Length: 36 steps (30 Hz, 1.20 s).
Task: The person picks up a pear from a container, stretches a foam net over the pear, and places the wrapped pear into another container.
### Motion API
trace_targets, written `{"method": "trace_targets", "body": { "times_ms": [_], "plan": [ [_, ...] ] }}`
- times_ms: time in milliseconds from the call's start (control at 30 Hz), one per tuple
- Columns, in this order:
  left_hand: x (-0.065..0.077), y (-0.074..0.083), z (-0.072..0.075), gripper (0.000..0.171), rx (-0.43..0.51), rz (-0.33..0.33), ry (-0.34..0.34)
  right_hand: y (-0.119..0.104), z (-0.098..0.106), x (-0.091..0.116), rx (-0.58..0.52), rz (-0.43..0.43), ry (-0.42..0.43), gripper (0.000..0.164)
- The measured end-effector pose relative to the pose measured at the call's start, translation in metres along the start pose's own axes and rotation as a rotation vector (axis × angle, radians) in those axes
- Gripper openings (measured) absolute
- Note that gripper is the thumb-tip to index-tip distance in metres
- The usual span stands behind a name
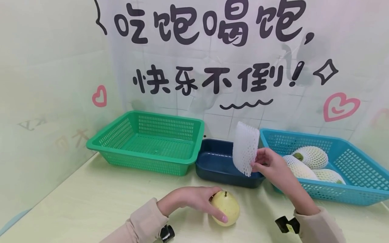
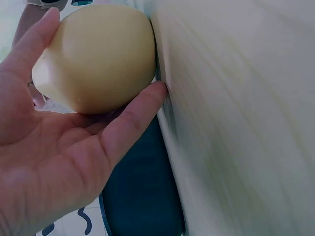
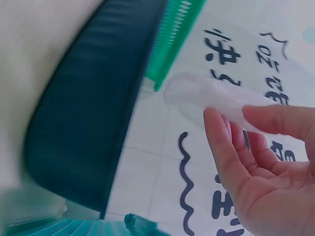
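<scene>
A pale yellow pear (image 1: 228, 206) stands stem up on the table in the head view. My left hand (image 1: 199, 199) grips it from the left side, thumb in front and fingers behind. In the left wrist view the pear (image 2: 98, 56) sits between thumb and fingers, close against the tabletop. My right hand (image 1: 275, 168) pinches a white foam net sleeve (image 1: 245, 148) by its lower right edge. The sleeve is raised above a dark blue basin (image 1: 217, 163) and overlaps its right part. Thumb and fingertips close on the sleeve (image 3: 197, 91) in the right wrist view.
A green plastic basket (image 1: 146, 162) stands behind on the left with nothing in it. On the right, a blue basket (image 1: 358, 192) holds several fruits in white foam nets (image 1: 316, 157). A lettered sheet (image 1: 194, 101) covers the wall behind.
</scene>
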State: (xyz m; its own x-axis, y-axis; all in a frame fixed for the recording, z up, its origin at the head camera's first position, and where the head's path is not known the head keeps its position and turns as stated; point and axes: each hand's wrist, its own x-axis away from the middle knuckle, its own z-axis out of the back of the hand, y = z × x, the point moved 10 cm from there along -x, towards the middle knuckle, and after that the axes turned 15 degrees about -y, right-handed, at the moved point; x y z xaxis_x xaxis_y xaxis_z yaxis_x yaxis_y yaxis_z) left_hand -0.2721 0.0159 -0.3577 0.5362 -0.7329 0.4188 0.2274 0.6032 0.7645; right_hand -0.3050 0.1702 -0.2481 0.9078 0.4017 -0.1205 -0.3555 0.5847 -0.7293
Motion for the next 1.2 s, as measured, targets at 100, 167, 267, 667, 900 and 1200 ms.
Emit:
{"method": "trace_targets", "body": {
  "times_ms": [100,167,267,667,900,1200],
  "plan": [
    [0.0,0.0,0.0,0.058,0.005,-0.004,0.002,-0.003,-0.001,0.002,-0.102,-0.01,-0.064,0.032],
    [0.001,0.0,0.0,0.057,0.01,-0.004,0.005,-0.005,-0.003,0.004,-0.15,-0.008,-0.105,0.036],
    [0.001,0.0,0.0,0.053,0.017,-0.004,0.009,-0.009,-0.005,0.006,-0.175,0.0,-0.157,0.036],
    [0.0,-0.001,0.001,0.054,0.012,-0.002,0.008,-0.037,-0.017,0.02,-0.113,0.148,-0.324,0.044],
    [-0.002,0.001,-0.001,0.064,0.036,-0.027,-0.029,-0.061,-0.03,0.029,0.01,0.274,-0.374,0.03],
    [-0.005,0.002,-0.001,0.072,0.038,-0.05,-0.046,-0.066,-0.038,0.031,0.044,0.25,-0.393,0.031]
  ]
}}
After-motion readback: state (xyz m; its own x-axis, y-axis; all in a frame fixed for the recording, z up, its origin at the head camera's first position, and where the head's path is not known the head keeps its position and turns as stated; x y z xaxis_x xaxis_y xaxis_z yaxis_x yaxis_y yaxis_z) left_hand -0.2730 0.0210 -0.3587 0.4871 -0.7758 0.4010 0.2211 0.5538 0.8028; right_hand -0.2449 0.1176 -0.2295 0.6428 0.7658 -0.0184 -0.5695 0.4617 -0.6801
